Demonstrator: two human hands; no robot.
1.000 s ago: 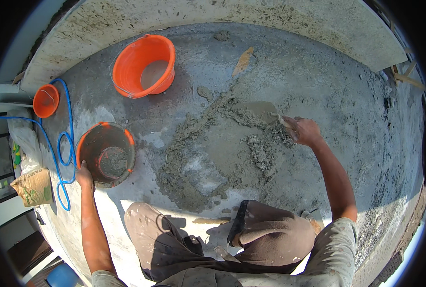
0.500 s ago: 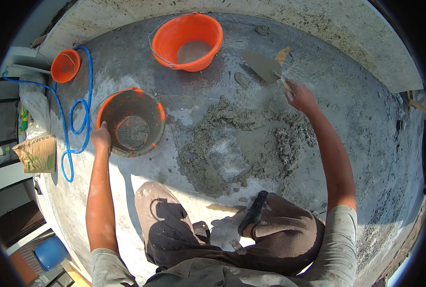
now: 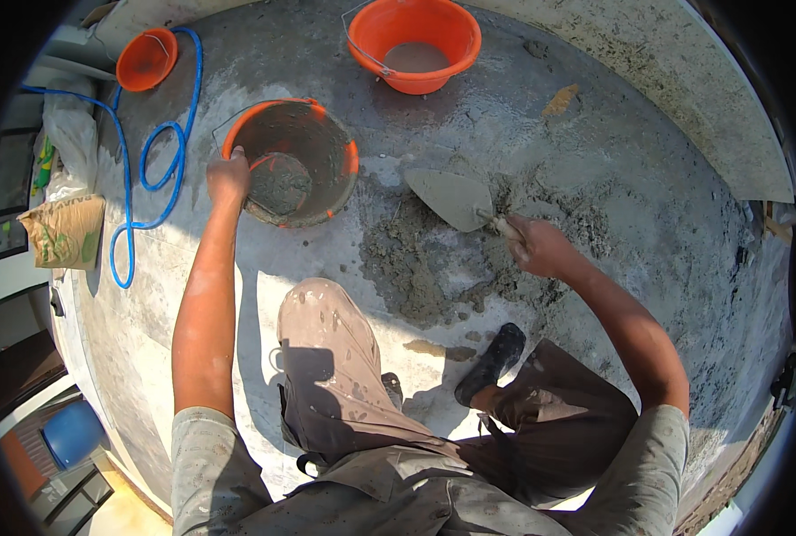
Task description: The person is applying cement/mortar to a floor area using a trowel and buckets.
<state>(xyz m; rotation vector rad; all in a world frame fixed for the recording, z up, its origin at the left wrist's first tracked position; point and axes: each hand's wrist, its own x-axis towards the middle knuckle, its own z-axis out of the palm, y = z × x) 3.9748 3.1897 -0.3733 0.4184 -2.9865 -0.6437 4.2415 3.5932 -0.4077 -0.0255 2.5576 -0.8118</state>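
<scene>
Compared with half a second earlier, the trowel (image 3: 447, 198) has moved back from the bare area toward the floor's far edge. Its blade is now over the far part of the mortar (image 3: 411, 281); contact with the mortar cannot be confirmed. The whole view has also shifted. The right hand (image 3: 541, 246) remains closed around the trowel handle. The left hand (image 3: 228, 179) keeps its grip on the near-left rim of the mortar-caked bucket (image 3: 328, 147), thumb over the lip.

Trowel: broad, leaf-shaped blade, pale grey, tip directed toward the bucket; handle light-coloured and smeared.

Mortar: grey, wet, lumpy, spread in a rough ring around a thinly coated centre on the concrete floor (image 3: 273, 54), beyond the person's knees.

Bucket: orange, inner wall coated grey, mortar in the bottom, left of the ring. A cleaner orange bucket (image 3: 425, 82) stands nearer the floor's far edge.
</scene>
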